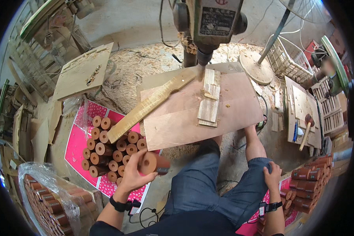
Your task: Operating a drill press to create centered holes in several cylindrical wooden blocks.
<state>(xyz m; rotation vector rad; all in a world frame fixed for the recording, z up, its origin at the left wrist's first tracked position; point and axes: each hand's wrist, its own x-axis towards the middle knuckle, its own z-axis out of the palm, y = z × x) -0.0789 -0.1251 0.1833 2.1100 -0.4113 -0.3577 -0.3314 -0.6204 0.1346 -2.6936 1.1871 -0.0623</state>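
My left hand (pixel 130 175) is closed around a brown wooden cylinder (pixel 156 163) with a round hole in its end face. I hold it above my left thigh, beside the near edge of a sheet-covered work table (pixel 200 124). Close by, several similar cylinders (pixel 102 148) are stacked on pink printed sheeting (pixel 75 145). My right hand (pixel 272 177) rests on my right knee with its fingers apart and nothing in it. On the table, a striped wooden block (pixel 209 108) sits under the drill press (pixel 217 25), and a long wooden lever (pixel 155 104) slants to the left.
More cylinders lie in a plastic-wrapped crate (pixel 53 196) at lower left and in a stack (pixel 308 181) at lower right. A mallet (pixel 306 131) lies on a board at right. Wood shavings (pixel 137 59) cover the floor behind the table.
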